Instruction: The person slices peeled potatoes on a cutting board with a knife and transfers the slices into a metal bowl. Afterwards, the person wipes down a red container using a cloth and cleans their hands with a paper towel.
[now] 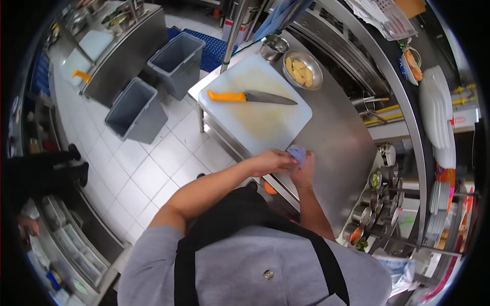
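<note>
Purple cloth (297,154) is held over the near edge of the steel table (334,132), with both the left hand (274,161) and the right hand (304,174) closed on it. The white board (275,125) could be slid, and the metal bowl (317,76) could be tipped, if the table were bumped hard. Because the knife (252,97) is laid loose and bare on the board, skin could be cut if its sharp edge were brushed.
</note>
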The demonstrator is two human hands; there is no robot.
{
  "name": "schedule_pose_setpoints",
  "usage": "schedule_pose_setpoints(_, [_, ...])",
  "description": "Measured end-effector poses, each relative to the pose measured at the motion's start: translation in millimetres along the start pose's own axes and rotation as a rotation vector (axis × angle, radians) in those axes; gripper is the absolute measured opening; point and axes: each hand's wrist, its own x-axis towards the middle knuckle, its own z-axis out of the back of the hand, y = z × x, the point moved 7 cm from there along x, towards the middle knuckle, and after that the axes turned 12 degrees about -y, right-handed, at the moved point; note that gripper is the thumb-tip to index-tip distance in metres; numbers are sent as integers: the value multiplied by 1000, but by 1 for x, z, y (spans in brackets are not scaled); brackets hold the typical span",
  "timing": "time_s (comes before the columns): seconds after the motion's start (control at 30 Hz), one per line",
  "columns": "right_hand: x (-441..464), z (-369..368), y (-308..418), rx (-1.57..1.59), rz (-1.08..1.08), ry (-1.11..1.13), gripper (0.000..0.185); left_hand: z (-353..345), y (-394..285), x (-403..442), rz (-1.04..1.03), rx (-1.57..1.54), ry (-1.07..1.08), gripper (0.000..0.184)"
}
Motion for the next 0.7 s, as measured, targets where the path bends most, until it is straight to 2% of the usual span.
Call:
schedule_pose_setpoints(0.03, [-2,8,-13,-87,-92,-67,43,3,-11,0,12,18,15,37])
schedule_pose_setpoints(0.07, [-6,17,-26,-175,-186,-130,44,-2,-21,-1,-20,133,123,39])
schedule_pose_setpoints(0.1, [-4,23,-28,-187,-200,-144,44,-6,-29,-3,-54,244,231,42])
schedule_pose_setpoints(0.17, [2,24,-31,-739,-100,14,36,4,-41,-12,5,216,266,41])
schedule_pose_setpoints(0.2, [7,23,-28,-745,-107,1,36,12,-46,-16,50,184,282,40])
schedule_pose_setpoints(0.27, [15,24,-13,-658,44,-28,27,34,-51,-15,16,265,277,40])
schedule_pose_setpoints(0.3, [18,20,-9,-659,49,-14,27,46,-53,-22,61,356,281,40])
schedule_pose_setpoints(0.37, [49,-4,-3,-383,-91,-79,20,65,-65,-36,74,428,260,41])
schedule_pose_setpoints(0.4, [71,-23,5,-360,-60,-71,20,78,-76,-44,55,380,213,42])
schedule_pose_setpoints(0.47, [99,-55,35,-82,-56,-71,12,106,-86,-67,34,308,131,42])
schedule_pose_setpoints(0.5, [124,-66,66,56,23,-144,8,124,-96,-75,-19,239,44,39])
schedule_pose_setpoints(0.57, [152,-96,102,172,101,-68,7,164,-116,-93,-103,170,-59,37])
schedule_pose_setpoints(0.7, [199,-138,190,462,277,39,10,259,-170,-132,-366,-169,-404,34])
